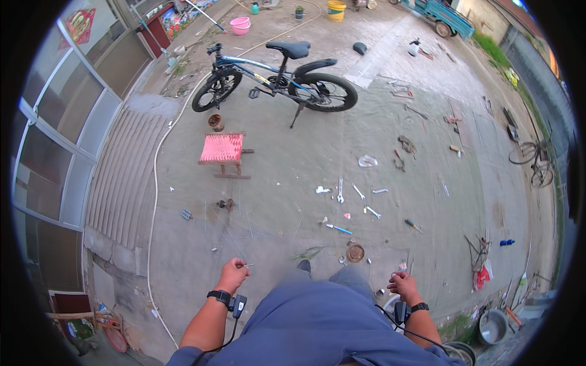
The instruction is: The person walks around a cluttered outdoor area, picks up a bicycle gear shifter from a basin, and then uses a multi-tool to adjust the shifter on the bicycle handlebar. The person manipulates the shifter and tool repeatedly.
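Our blue shirt (329,317) fills the view at six o'clock, hiding most of our legs (355,282). At seven, our left hand (232,277) is pinched on a small thin piece (248,265), too tiny to identify; between four and five, our right hand (405,285) curls its fingers, and we cannot tell whether they meet or grip anything. A black round border cuts off the edges, cropping the blue cart (448,23) near one o'clock. We stand outdoors on grey-green ground (293,158), strewn with wrenches (340,190) toward three. A bicycle (282,80) stands at twelve, a pink-topped stool (223,148) at ten, and glazed doors (47,183) line nine o'clock.
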Available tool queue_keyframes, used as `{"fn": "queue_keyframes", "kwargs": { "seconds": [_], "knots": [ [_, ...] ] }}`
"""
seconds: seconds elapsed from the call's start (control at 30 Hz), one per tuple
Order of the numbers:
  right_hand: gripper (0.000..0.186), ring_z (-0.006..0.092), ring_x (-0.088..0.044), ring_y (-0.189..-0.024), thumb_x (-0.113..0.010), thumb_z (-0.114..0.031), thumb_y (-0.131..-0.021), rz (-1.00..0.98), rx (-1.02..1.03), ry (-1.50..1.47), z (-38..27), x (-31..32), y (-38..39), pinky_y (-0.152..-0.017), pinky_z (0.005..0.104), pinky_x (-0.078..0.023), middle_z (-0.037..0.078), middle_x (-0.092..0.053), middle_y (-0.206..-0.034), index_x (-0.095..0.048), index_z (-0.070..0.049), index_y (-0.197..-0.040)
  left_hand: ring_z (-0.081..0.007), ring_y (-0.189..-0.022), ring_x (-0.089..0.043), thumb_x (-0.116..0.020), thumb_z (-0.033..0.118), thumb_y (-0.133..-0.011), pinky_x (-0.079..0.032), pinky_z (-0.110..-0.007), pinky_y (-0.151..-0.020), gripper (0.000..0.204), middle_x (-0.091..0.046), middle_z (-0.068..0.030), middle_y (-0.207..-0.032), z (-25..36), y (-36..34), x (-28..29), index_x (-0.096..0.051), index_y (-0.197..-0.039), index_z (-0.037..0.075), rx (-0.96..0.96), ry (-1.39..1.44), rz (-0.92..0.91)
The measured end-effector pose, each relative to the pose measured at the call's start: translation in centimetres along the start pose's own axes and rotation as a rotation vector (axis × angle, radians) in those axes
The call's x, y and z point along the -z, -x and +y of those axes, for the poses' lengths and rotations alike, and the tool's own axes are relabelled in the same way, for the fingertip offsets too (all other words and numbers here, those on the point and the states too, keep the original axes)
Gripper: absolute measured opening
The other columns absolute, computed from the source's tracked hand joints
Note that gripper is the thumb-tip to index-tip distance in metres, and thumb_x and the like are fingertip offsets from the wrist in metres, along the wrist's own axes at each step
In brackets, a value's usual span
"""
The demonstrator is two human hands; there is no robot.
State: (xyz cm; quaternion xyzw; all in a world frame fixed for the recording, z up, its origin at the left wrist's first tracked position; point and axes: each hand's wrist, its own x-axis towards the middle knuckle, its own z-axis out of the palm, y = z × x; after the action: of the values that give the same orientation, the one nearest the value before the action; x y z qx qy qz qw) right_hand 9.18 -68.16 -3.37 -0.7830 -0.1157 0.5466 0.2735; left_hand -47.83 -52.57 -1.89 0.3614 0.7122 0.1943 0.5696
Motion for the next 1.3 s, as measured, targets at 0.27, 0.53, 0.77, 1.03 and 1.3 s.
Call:
{"fn": "queue_keyframes", "kwargs": {
  "seconds": [0.27, 0.53, 0.77, 1.03, 1.3],
  "knots": [
    [0.028, 0.0212, -0.073, -0.075, -0.063, -0.021, -0.097, -0.072, 0.012, 0.169, -13.2, -4.0, -9.1, -0.063, 0.031, -0.059, 0.012, -0.07, -0.097, -0.062, 0.0, -0.115, -0.0162, -0.073, -0.069, -0.066, 0.006, -0.088, -0.052, -0.028, -0.06, 0.024, -0.068, -0.0095, -0.088, 1.4, -3.3, 0.8, -0.061, -0.109, -0.003, 0.123, 0.119, 0.136],
    [0.029, 0.0209, -0.073, -0.073, -0.064, -0.021, -0.096, -0.222, 0.067, 0.26, -28.5, -10.8, -22.4, -0.063, 0.031, -0.059, 0.011, -0.07, -0.095, -0.063, 0.001, -0.114, -0.0166, -0.075, -0.07, -0.065, 0.011, -0.092, -0.054, -0.028, -0.062, 0.022, -0.069, -0.0085, -0.09, 7.3, -6.6, 0.4, -0.061, -0.11, -0.001, 0.222, 0.248, 0.322],
    [0.028, 0.0197, -0.072, -0.074, -0.065, -0.021, -0.095, -0.323, 0.231, 0.245, -44.8, -16.7, -28.6, -0.061, 0.0293, -0.056, 0.011, -0.07, -0.094, -0.063, 0.001, -0.113, -0.0167, -0.077, -0.071, -0.065, 0.012, -0.094, -0.055, -0.028, -0.063, 0.02, -0.069, -0.0081, -0.091, 15.9, -11.1, 0.4, -0.062, -0.11, 0.0, 0.21, 0.307, 0.423],
    [0.029, 0.0215, -0.072, -0.072, -0.063, -0.021, -0.095, -0.29, 0.145, 0.248, -47.6, -18.1, -31.5, -0.059, 0.0305, -0.057, 0.012, -0.07, -0.094, -0.063, 0.0, -0.115, -0.017, -0.078, -0.071, -0.066, 0.013, -0.094, -0.054, -0.028, -0.064, 0.021, -0.068, -0.0086, -0.092, 21.7, -16.3, 1.5, -0.062, -0.109, -0.001, 0.21, 0.238, 0.377],
    [0.029, 0.0242, -0.074, -0.077, -0.062, -0.02, -0.098, -0.188, -0.031, 0.16, -47.0, -17.2, -34.6, -0.062, 0.0319, -0.06, 0.014, -0.07, -0.099, -0.062, 0.001, -0.117, -0.0159, -0.079, -0.071, -0.068, 0.014, -0.093, -0.055, -0.028, -0.065, 0.023, -0.07, -0.0086, -0.093, 27.2, -25.9, 3.8, -0.063, -0.109, -0.001, 0.197, 0.18, 0.31]
  ]
}}
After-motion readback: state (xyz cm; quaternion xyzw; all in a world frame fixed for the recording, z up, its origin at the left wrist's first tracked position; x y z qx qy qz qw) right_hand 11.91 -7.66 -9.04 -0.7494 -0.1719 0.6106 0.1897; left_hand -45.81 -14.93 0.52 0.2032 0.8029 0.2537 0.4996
